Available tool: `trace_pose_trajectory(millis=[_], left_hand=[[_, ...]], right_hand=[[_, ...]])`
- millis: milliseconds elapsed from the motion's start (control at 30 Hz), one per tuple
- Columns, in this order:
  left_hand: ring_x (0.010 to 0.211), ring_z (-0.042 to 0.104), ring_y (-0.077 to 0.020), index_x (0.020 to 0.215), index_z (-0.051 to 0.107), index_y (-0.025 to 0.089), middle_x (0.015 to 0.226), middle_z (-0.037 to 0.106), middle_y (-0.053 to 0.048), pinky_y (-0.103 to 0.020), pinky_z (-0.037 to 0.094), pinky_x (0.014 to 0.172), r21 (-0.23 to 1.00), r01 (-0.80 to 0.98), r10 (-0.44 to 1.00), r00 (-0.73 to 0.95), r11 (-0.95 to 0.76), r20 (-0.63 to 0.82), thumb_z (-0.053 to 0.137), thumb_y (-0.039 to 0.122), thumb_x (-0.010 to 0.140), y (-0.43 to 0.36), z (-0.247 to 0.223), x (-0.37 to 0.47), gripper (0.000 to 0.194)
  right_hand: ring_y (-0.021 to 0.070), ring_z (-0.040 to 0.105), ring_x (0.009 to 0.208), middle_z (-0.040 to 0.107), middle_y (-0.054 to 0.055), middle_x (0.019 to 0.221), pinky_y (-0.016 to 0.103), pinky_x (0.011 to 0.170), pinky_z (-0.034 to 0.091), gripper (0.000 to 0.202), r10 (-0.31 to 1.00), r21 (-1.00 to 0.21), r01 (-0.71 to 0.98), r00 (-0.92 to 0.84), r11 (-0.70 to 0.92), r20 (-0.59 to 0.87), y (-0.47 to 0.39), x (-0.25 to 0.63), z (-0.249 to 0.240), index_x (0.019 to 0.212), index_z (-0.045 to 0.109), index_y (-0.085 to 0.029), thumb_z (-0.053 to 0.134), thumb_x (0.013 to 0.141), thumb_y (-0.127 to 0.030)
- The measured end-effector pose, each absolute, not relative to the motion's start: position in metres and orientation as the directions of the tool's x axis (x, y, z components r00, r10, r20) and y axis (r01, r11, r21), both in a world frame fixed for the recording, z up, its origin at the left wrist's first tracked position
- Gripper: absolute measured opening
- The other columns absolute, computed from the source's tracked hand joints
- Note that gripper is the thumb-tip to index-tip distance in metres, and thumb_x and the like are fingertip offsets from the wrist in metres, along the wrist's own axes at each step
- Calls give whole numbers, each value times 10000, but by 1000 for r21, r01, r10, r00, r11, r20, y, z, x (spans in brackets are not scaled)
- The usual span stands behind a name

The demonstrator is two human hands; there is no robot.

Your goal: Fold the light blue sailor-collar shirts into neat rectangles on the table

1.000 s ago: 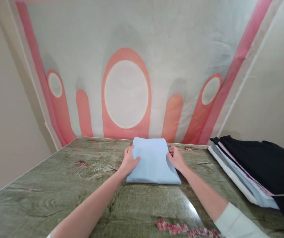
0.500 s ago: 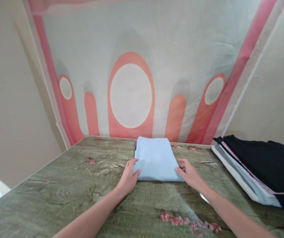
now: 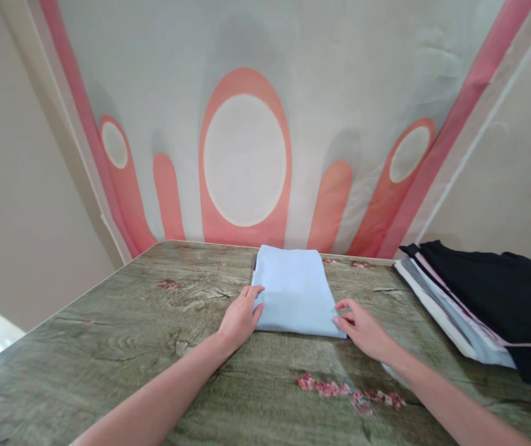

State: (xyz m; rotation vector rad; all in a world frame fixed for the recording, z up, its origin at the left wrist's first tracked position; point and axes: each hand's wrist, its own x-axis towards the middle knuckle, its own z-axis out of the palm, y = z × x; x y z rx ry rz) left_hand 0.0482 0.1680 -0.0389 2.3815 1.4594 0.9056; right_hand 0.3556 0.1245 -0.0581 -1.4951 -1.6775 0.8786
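Note:
A light blue folded cloth (image 3: 293, 285), seemingly a garment, lies flat on the wood-patterned table, a small dark edge showing along its far left side. My left hand (image 3: 240, 316) rests at the cloth's near left edge, thumb and fingers apart, their tips on top of the fabric. At the near right corner is my right hand (image 3: 362, 328), its thumb and index finger touching the cloth's edge with a gap between them. Neither hand has its fingers closed around the cloth.
A stack of folded clothes (image 3: 492, 297), black on top with white, grey and pink layers below, lies at the right. The table (image 3: 121, 328) has printed pink flowers. A wall (image 3: 321, 80) with coral shapes stands behind its far edge.
The view has tilted up slightly less on the wall, so the scene sits higher. My left fingers lie slightly farther onto the cloth; my right hand stays at its near right corner.

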Motion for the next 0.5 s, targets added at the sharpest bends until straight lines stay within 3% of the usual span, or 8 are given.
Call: trace_pose_trajectory(millis=[233, 367, 500], left_hand=[[977, 561, -204, 1139, 475, 206, 1071, 540, -66, -335, 429, 885, 498, 728, 872, 304, -472, 383, 472, 269, 836, 165, -33, 52, 309], [1001, 535, -198, 1100, 509, 182, 1089, 551, -68, -342, 418, 903, 632, 616, 880, 277, -470, 385, 495, 264, 814, 165, -32, 56, 297], [940, 563, -190, 1087, 528, 186, 1013, 596, -45, -341, 436, 867, 775, 500, 919, 279, -385, 277, 539, 268, 778, 164, -35, 47, 320]], right_hand=[[126, 520, 527, 565, -35, 637, 250, 505, 390, 258, 992, -859, 500, -6, 114, 128, 124, 355, -57, 974, 454, -196, 477, 811, -395], [132, 520, 615, 563, -7, 707, 252, 554, 422, 292, 983, -894, 417, 0, 166, 182, 120, 348, -53, 1000, 462, -184, 507, 801, -393], [145, 539, 684, 567, 25, 823, 271, 598, 459, 348, 982, -912, 376, 32, 163, 189, 117, 346, -55, 1038, 457, -192, 554, 765, -386]])
